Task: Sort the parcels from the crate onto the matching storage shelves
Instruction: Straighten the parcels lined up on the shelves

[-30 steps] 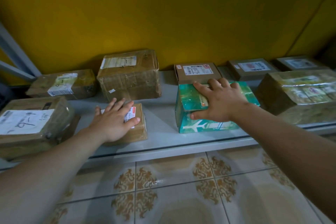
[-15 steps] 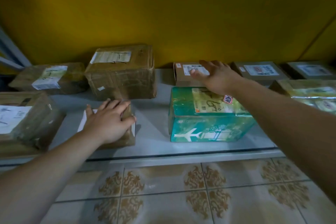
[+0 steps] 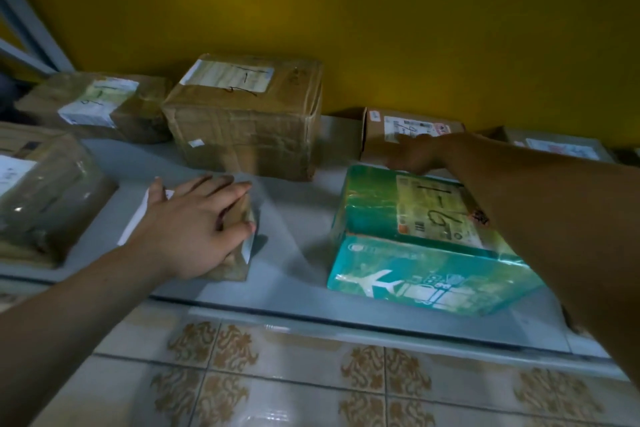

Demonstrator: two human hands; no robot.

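Now | left hand (image 3: 194, 229) laid flat, fingers straight, on small brown parcel (image 3: 232, 269) | right hand (image 3: 417, 156) blurred at rear labelled box (image 3: 379, 144), grip cannot be told | parcel best slid square, label kept visible.

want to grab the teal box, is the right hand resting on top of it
No, the right hand is beyond the teal box, at the small cardboard box behind it; only the forearm crosses above.

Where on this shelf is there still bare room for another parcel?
Widest bare patch of shelf: between the small parcel under the left hand and the teal box. A narrower gap lies between the big brown box and the back box by the right hand. The left end is crowded.
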